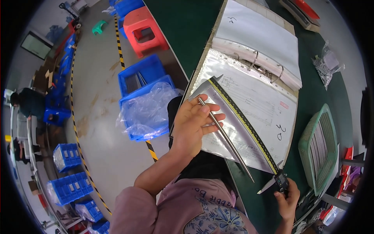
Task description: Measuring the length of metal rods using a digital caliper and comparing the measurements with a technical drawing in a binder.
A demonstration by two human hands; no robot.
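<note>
Pinched between the thumb and fingers of my left hand (194, 119) is a slim metal rod (230, 145), slanting down to the right over the binder's edge. My right hand (287, 201) grips the dark display end of a long digital caliper (249, 128). Its beam with a yellow-edged scale stretches up and left across the open page. One pair of jaws shows near my right hand, and a larger jaw lies by my left fingers. Beneath both tools rests an open ring binder (269, 103) with a drawing in a clear sleeve.
To the right, a green basket (307, 148) on the dark green table (183, 23) holds several thin rods. A clear bag (327, 64) of small metal parts lies beyond. Left of the table are blue bins (152, 64), plastic film and a red stool (142, 29). Another person (31, 101) is far left.
</note>
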